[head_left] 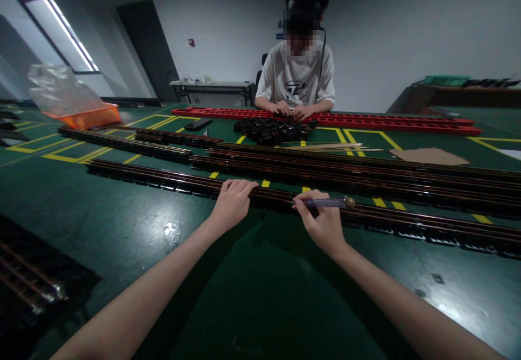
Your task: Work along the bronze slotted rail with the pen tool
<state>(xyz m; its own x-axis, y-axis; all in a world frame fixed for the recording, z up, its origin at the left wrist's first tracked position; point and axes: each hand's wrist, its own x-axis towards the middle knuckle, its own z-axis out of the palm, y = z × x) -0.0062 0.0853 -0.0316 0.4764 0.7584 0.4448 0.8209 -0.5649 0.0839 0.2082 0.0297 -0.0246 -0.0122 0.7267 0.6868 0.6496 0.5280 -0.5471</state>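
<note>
A long black rail [163, 176] with copper-coloured strips along it lies across the green table in front of me. My left hand [233, 202] is on this rail near its middle, fingers bent over the far edge and gripping it. To the right, my right hand [321, 219] holds a small screwdriver [328, 202] with a clear purplish handle and a brass-coloured end. The screwdriver lies nearly level, its tip pointing left at the rail. Exactly where the tip touches I cannot tell.
More black rails [366, 178] lie just beyond. Across the table [134, 229] a person [299, 72] handles a pile of black parts [272, 130] beside red slotted rails [407, 122]. An orange bin [87, 115] with a plastic bag stands left; a cardboard piece [431, 156] lies right.
</note>
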